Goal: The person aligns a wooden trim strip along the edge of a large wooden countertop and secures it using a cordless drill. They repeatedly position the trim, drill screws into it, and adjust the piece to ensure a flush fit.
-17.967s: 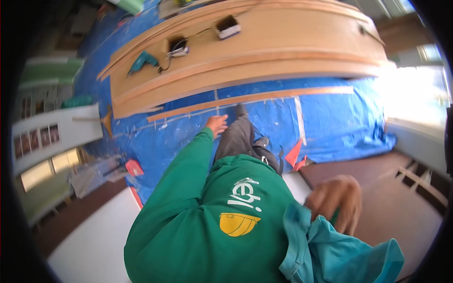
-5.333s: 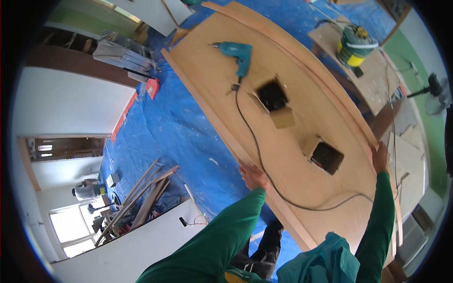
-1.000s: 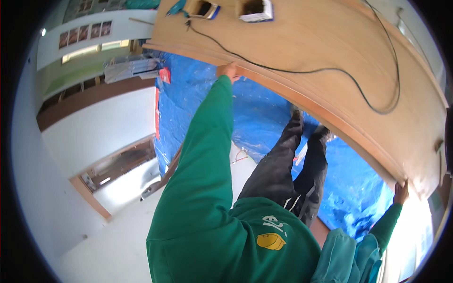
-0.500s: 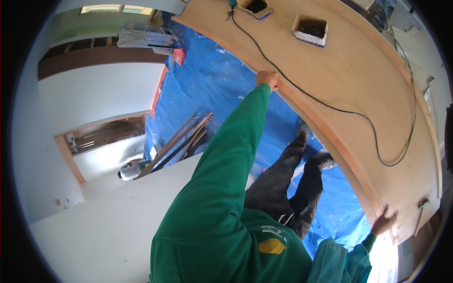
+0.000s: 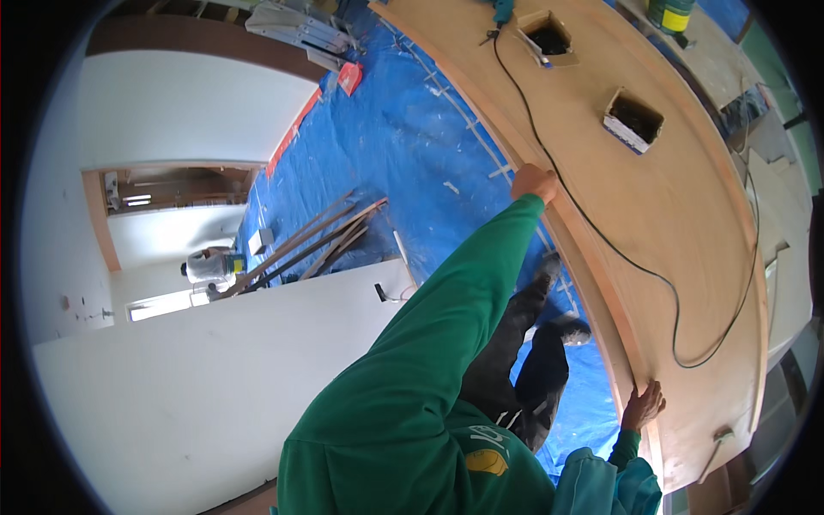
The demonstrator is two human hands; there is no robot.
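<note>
A large curved plywood panel (image 5: 652,215) is held at its near edge above a blue floor sheet (image 5: 412,154). The left hand (image 5: 534,183) is clamped on the rim, fingers curled over it; the right hand (image 5: 642,405) grips likewise. A black cable (image 5: 601,240) and two small boxes (image 5: 633,120) lie on the panel.

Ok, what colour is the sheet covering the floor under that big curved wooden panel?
Blue, seen in the head view: the floor sheet.
</note>
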